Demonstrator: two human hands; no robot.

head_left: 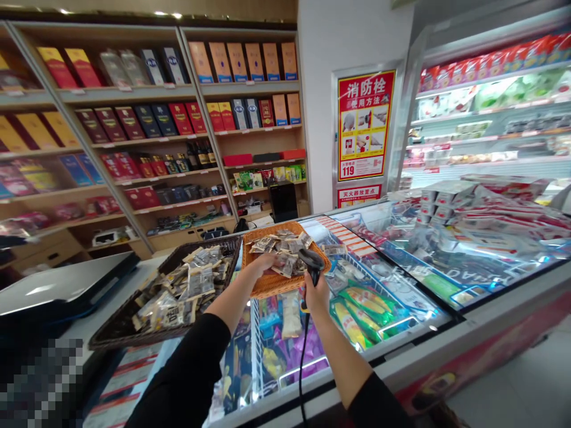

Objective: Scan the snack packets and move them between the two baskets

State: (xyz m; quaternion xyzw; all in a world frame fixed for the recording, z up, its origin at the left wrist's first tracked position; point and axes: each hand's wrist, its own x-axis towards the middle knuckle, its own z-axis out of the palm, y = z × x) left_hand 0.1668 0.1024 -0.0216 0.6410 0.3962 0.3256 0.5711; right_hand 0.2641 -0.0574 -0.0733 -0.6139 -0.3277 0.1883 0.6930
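My right hand [317,292] is wrapped around the handle of a black barcode scanner [312,261], its cable hanging down in front of me. The scanner's head is over the right side of an orange woven basket [267,289]. Inside that basket lie many small clear-and-beige snack packets [289,245]. My left hand [267,261] reaches in from the left, its fingers closed at a packet among the pile; the fingertips are partly hidden. Left of it stands a dark brown woven basket [120,340], filled with similar packets [200,279].
Both baskets are by a glass-topped freezer [401,351] holding green-and-yellow corn packs [357,315]. Stacked boxes and packages [450,199] lie on its right part. A flat grey device [62,282] is at left. Shelves of boxed goods [156,122] line the back wall.
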